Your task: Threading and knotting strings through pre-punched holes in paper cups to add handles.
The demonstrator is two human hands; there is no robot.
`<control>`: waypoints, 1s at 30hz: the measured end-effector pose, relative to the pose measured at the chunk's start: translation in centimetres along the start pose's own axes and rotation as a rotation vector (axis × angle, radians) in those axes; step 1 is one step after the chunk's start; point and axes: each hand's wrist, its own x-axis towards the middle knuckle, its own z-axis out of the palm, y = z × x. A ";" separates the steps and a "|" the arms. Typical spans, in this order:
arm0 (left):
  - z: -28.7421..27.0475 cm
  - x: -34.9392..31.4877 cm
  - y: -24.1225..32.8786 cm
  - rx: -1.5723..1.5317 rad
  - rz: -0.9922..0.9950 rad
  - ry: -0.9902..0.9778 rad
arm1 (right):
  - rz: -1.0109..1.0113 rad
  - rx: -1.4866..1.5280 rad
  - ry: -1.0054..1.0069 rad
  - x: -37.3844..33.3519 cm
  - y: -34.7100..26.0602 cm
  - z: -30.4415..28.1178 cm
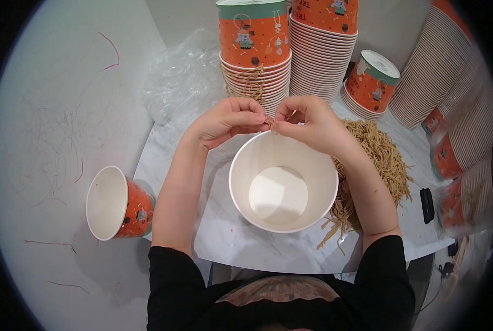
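Observation:
A large white-lined paper bucket (pixel 257 165) stands upright in front of me, its mouth facing up and nothing in it. At its far rim, the fingertips of my left hand (pixel 232 122) and my right hand (pixel 307 126) come together in a pinch. Between them shows a small bit of tan cord (pixel 269 122); how it meets the rim is hidden by the fingers. Beside my right forearm lies a heap of tan cords (pixel 376 154), some strands trailing toward the table's near edge.
Orange-and-green paper buckets form tall stacks (pixel 255 38) (pixel 323 60) behind my hands, with more stacks (pixel 434 60) at the right. A single bucket (pixel 133 209) lies tilted at the left. Clear plastic wrap (pixel 183 77) sits at the back left, and a small black object (pixel 427 206) at the right.

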 end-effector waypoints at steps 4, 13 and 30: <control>0.6 -0.2 0.4 -0.031 0.008 0.013 | 0.018 0.014 -0.007 0.1 0.2 0.0; 0.9 -0.2 0.6 0.133 0.041 0.072 | 0.022 0.016 -0.015 0.0 0.0 -0.1; -0.4 -0.9 1.1 0.212 0.015 -0.003 | 0.030 -0.005 -0.108 0.2 0.1 -0.7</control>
